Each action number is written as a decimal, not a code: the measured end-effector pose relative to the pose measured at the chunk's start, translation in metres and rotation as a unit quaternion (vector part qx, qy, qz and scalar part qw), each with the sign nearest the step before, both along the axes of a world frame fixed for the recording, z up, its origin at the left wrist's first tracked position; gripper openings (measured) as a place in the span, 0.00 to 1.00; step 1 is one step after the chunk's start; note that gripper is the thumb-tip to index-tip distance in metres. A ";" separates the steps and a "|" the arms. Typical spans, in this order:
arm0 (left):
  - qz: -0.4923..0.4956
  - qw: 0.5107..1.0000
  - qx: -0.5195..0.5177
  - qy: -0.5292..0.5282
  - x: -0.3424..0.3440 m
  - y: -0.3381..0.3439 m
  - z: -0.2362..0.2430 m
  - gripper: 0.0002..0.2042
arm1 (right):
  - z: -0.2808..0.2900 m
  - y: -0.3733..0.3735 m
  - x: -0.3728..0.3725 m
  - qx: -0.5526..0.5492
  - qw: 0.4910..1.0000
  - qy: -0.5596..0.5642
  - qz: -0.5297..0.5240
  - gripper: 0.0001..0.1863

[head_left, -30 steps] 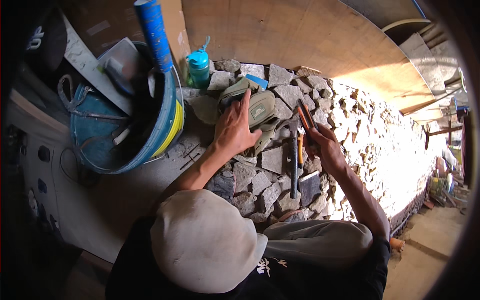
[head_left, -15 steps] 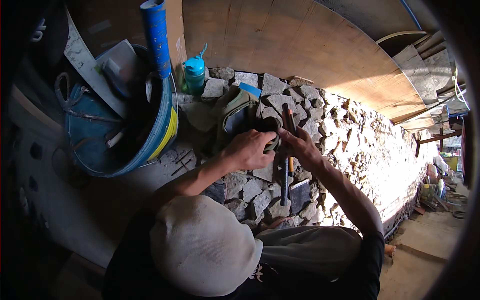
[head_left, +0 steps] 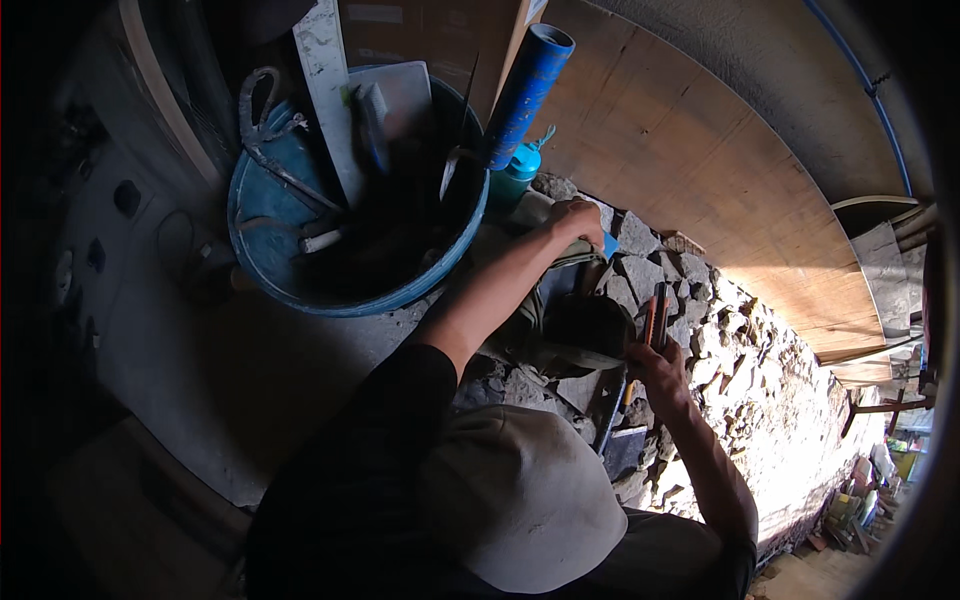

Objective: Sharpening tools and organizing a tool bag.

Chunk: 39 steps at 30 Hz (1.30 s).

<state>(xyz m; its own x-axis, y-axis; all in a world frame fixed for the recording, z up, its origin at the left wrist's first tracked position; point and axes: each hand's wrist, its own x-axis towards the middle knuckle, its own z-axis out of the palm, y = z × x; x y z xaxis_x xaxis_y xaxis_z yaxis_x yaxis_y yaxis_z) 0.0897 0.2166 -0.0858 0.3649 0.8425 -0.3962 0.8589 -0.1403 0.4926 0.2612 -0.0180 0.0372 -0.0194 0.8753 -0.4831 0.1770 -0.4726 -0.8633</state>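
Note:
An olive-green cloth bag (head_left: 566,352) with a dark open mouth lies on the broken stones in front of me. My left hand (head_left: 578,222) is closed on the far rim of the bag, beside a small blue piece (head_left: 610,246) there. My right hand (head_left: 660,372) is at the bag's near right edge, fingers wrapped round a slim orange-and-dark tool (head_left: 656,318) that points up; its exact kind is unclear. Below the right hand, a dark rod (head_left: 609,415) with a yellow part rests on the stones, partly hidden by the bag.
A blue bucket (head_left: 375,302) of tools stands at the left, with a blue tube (head_left: 530,95) upright at its right side. Behind the bag is a turquoise bottle (head_left: 515,178). A plywood sheet (head_left: 700,150) leans along the back; rubble (head_left: 760,370) stretches to the right.
My left hand has moved from the bag's near edge to its far rim. The right hand still holds the slim tool. The view has shifted, so everything sits farther right.

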 end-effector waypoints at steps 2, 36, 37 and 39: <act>0.000 1.000 0.003 0.012 0.000 0.003 -0.003 0.27 | 0.003 -0.003 0.000 0.000 1.000 -0.005 0.003 0.11; -0.053 0.953 -0.022 -0.298 -0.054 -0.178 0.087 0.38 | -0.018 -0.019 0.001 0.017 0.988 0.134 -0.080 0.18; -0.056 0.974 -0.010 -0.221 -0.045 -0.192 0.099 0.45 | -0.019 -0.016 -0.002 0.035 0.997 0.030 -0.061 0.19; -0.147 0.982 0.058 -0.106 -0.025 -0.210 0.114 0.50 | -0.023 -0.014 -0.008 0.016 0.994 0.066 -0.082 0.20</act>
